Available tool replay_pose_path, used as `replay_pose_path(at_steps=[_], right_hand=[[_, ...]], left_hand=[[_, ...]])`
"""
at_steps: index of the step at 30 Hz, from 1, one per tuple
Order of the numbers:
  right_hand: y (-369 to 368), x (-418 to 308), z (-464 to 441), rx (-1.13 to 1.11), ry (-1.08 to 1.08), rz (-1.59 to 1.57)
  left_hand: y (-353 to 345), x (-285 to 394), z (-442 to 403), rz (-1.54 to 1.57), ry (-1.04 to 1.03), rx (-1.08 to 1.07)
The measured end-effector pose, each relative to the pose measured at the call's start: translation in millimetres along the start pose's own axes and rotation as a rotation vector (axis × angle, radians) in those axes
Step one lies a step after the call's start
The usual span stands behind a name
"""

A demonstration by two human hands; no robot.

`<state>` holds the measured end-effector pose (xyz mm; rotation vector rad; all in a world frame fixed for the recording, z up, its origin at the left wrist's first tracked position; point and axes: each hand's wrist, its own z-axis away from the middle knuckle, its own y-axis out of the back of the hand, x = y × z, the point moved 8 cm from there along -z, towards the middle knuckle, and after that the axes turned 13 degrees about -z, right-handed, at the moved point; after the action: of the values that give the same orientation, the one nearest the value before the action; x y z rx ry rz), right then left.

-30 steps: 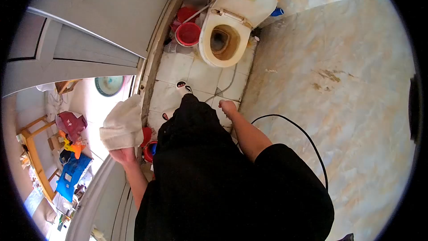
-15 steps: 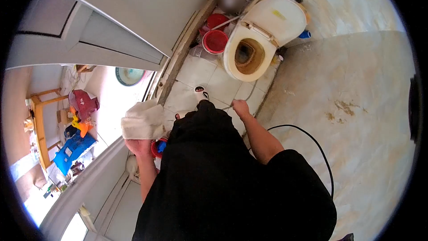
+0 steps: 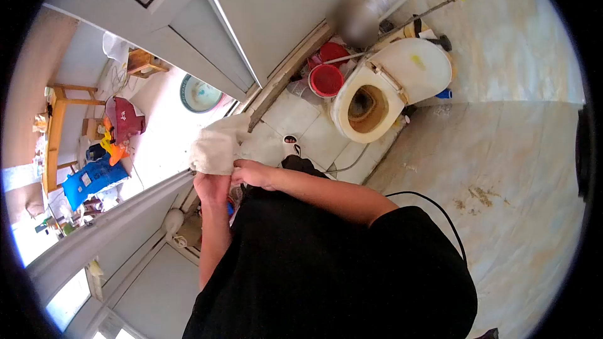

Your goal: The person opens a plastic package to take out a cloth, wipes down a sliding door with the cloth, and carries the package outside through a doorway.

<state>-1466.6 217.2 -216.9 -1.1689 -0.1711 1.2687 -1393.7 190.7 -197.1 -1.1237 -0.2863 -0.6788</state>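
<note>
A cream-coloured cloth [image 3: 218,145] covers my left hand [image 3: 212,185], so only the heel of the hand and the wrist show below it. The fingers are hidden under the fabric; whether they are curled or straight I cannot tell. My right hand [image 3: 249,174] reaches across in front of my body and has its fingers closed at the lower right edge of the cloth, beside my left wrist. Both hands are left of the toilet [image 3: 367,113], whose lid is raised.
Red buckets [image 3: 326,80] stand beside the toilet. A thin hose [image 3: 352,164] lies on the tiled floor, and a black cable [image 3: 433,208] curves at my right. Through the doorway are a basin [image 3: 200,94], a wooden table [image 3: 53,144] and a blue bag [image 3: 91,183].
My right hand has let go of the thin hose and moved left to the cloth. The left hand and cloth have risen slightly and shifted right. The view has turned a little left.
</note>
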Motion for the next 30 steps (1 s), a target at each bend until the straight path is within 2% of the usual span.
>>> replay_pose_path(at_steps=[3,6,9,12,15,18,21,22,24,25,26,27,28,29,30], right_hand=[[10,10,0,0.196,-0.22,-0.183],[8,2,-7,0.327,-0.041,-0.41],[0,0,-17,0.391,-0.051,-0.687],[-40,-34,-15,0.047,0.074,-0.748],[-45,-48,-23,-0.036,0.229,-0.672],[-33,-53,-29,-0.048,0.327,-0.759],[-18,-62,-23,-0.126,0.342,-0.769],[-3,-75,-26,-0.038,0.462,-0.781],[16,-100,-14,0.052,0.588,-0.768],[20,-122,-3,-0.019,0.676,-0.77],[7,-156,17,-0.127,0.78,-0.62],[17,-176,27,-0.07,0.811,-0.585],[32,-192,35,0.084,0.852,-0.49],[23,-215,58,0.128,0.899,-0.277],[22,-236,74,0.205,0.937,-0.046]], left_hand=[[-10,18,-1,-0.084,-0.079,-0.025],[-27,25,0,-0.17,-0.114,-0.043],[-40,27,5,-0.23,-0.121,-0.033],[-24,22,8,-0.27,-0.094,-0.001],[-15,23,5,-0.546,-0.1,-0.035],[-6,25,7,-0.854,-0.114,-0.041],[-6,22,9,-1.055,-0.029,-0.217],[-11,23,14,-1.102,0.034,-0.244],[6,23,20,-1.186,0.148,-0.243],[21,26,24,-1.223,0.208,-0.237],[59,24,23,-1.269,0.236,-0.184],[82,30,27,-1.394,0.197,-0.134],[114,37,33,-1.583,0.162,-0.073],[146,45,41,-1.772,0.129,-0.012],[181,45,53,-1.832,0.25,0.038]])
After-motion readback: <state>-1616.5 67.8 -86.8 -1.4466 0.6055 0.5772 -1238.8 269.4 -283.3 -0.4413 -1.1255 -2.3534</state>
